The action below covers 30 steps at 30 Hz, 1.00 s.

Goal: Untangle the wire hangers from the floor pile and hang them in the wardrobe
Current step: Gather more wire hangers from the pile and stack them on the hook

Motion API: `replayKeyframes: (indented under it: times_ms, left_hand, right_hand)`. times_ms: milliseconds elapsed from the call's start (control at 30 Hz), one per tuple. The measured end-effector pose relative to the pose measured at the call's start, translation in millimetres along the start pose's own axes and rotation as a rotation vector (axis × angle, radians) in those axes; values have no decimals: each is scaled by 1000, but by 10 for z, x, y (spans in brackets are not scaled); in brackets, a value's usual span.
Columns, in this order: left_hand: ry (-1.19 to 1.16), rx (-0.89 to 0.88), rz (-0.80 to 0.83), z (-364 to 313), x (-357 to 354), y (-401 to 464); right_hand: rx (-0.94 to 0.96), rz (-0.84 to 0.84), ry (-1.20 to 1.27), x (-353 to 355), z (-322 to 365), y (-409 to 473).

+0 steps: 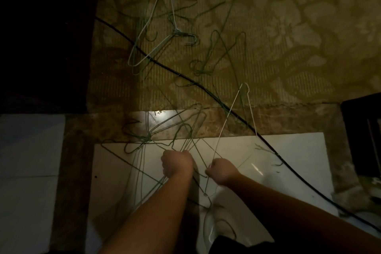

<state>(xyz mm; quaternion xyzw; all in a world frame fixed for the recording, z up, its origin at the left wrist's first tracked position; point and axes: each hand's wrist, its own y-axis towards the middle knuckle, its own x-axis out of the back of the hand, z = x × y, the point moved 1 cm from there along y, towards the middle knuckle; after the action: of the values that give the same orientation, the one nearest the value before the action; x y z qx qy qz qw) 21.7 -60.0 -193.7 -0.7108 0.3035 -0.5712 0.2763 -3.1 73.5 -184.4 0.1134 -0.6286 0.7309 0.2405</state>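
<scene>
Your left hand (pixel 177 163) is curled into a fist around a bundle of green hangers (pixel 144 142), whose wires fan out ahead of your knuckles and trail back under your forearm onto the white floor tile (pixel 299 150). Just beside it, your right hand (pixel 221 170) pinches the lower edge of a white hanger (pixel 233 109), which stands up and away from you with its far corner over the carpet (pixel 288 27); its hook hangs below your wrist. A black cable (pixel 165 66) runs diagonally across the carpet and tile, passing under that hanger. Farther out on the patterned carpet lie 2 more loose groups: another white hanger tangled with green ones (pixel 153 31) to the left, and a cluster of green hangers (pixel 218 53) to the right of the cable. Dark furniture (pixel 362 134) stands at the right edge, too dim to identify.
</scene>
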Motion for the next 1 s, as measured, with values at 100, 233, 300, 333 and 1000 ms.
replayKeyframes:
  times_ms: [100,233,300,333,1000]
  left_hand:
    - [93,-39,-65,26,-13,-3]
    - [95,-108,-79,33,-41,18]
    - [77,-108,-73,26,-40,25]
    - [64,-95,-68,14,-37,20]
    - [-138,6,36,-117,120,-139]
  right_hand:
    - [17,7,15,-13,-21,-49]
    - [29,-18,59,0,-53,-86]
    - [30,-23,87,-2,-54,-120]
    - [32,-33,104,6,-43,-135]
    - [49,-754,-34,350,-1084,-242]
